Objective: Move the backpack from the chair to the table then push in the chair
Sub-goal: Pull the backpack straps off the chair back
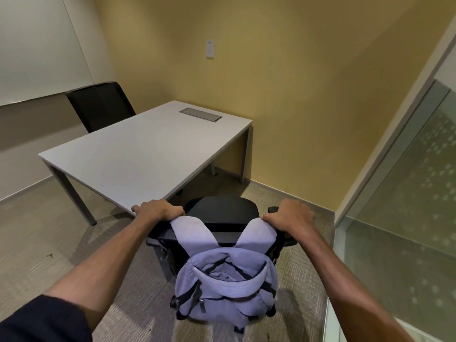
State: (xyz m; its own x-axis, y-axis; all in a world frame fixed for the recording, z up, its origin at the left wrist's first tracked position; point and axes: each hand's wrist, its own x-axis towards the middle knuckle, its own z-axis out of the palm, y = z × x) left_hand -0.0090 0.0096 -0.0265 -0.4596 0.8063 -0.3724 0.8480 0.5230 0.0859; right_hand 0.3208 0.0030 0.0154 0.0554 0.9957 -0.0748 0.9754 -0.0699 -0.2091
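Note:
A lavender backpack [225, 290] with black straps hangs behind the back of a black office chair [222, 213], its two shoulder straps looped over the top of the chair's back. My left hand [158, 209] grips the top end of the left strap at the chair's back. My right hand [288, 215] grips the top end of the right strap beside the chair's armrest. The chair stands just off the near corner of the white table [148, 154]. The chair's seat is mostly hidden by its back and the backpack.
A second black chair [101, 104] stands at the table's far left side. A grey cable hatch [201, 114] is set into the tabletop near the yellow wall. A frosted glass partition [407, 218] runs close on the right. The floor is carpet.

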